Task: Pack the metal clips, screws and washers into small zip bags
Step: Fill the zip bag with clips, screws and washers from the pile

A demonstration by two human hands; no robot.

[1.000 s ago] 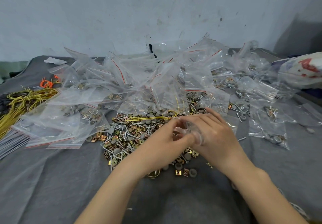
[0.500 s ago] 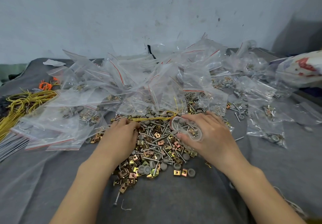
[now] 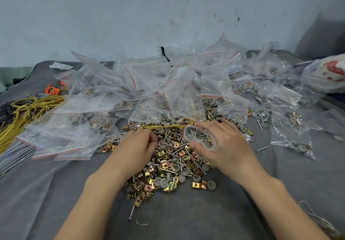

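Plastic zip bag (image 3: 199,137) between right fingers (image 3: 209,126)

The left hand (image 3: 138,147) has its fingertips buried in the loose pile of clips, screws and washers (image 3: 173,157), so whether they pinch anything cannot be told. The right hand (image 3: 226,147) hides most of the open zip bag (image 3: 199,139), and the bag's contents blur behind the plastic. The yellow wires (image 3: 20,115) are cut off by the left edge and the printed bag (image 3: 329,72) by the right edge.
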